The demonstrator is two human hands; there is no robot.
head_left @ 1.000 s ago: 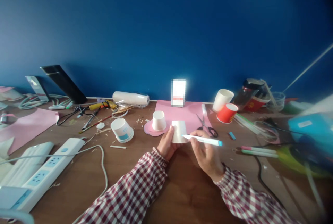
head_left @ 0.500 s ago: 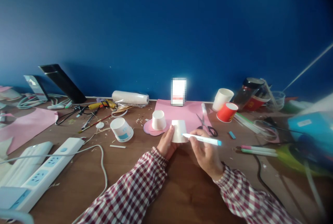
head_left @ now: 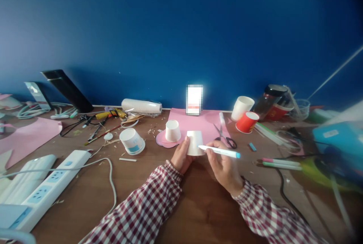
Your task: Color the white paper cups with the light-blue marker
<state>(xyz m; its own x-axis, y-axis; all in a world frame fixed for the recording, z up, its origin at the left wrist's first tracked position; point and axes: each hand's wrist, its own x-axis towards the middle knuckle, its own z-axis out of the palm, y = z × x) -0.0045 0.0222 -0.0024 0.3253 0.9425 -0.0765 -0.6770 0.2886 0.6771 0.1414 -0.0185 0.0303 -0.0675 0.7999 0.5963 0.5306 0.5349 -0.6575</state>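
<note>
My left hand (head_left: 181,155) is closed around the lower left side of a white paper cup (head_left: 194,142), which is held with its narrow end up. Between the thumb and fingers of my right hand (head_left: 222,166) is a white marker pen (head_left: 224,151) with a light blue end. Its tip points left and meets, or nearly meets, the right side of the cup. Just left of the held cup, another white paper cup (head_left: 172,132) stands upside down on a pink paper cutout (head_left: 161,140). Behind my hands lies a sheet of pink paper (head_left: 181,114) with scissors (head_left: 225,138) at its right edge.
A white and blue cup (head_left: 131,141) stands to the left, near a power strip (head_left: 53,183) and its cable. A sleeve of cups (head_left: 140,106) lies at the back. On the right are a red cup (head_left: 247,122), several markers (head_left: 280,164) and a blue container (head_left: 337,142).
</note>
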